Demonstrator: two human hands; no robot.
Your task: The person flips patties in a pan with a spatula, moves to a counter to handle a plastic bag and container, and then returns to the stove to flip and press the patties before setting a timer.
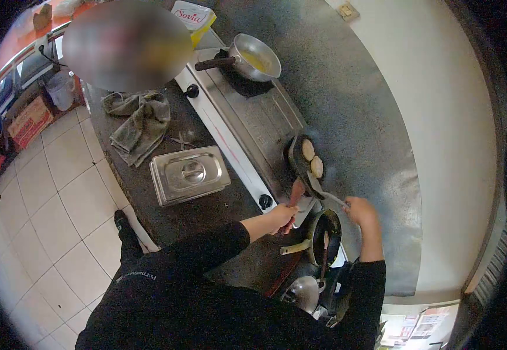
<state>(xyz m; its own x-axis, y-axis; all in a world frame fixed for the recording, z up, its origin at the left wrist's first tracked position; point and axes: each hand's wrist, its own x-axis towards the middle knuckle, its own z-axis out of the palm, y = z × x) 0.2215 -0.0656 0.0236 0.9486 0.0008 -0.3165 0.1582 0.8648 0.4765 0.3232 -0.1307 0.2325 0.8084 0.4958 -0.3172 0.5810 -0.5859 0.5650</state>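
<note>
My left hand (284,219) is closed around a reddish-brown wooden handle (295,193) that runs up to the near edge of a small dark frying pan (298,153). Two pale round patties (312,158) lie in that pan, one beyond the other. In my right hand (361,210), closed as well, is a turner (330,197); its blade reaches into the pan just short of the nearer patty. The exact join of handle and pan is hard to make out.
A steel gas stove (247,116) carries a saucepan (257,57) with yellowish liquid. Left of it are a lidded steel container (190,174) and a crumpled cloth (139,125). Another frying pan (336,224) and a metal lid (303,293) lie close to my right arm.
</note>
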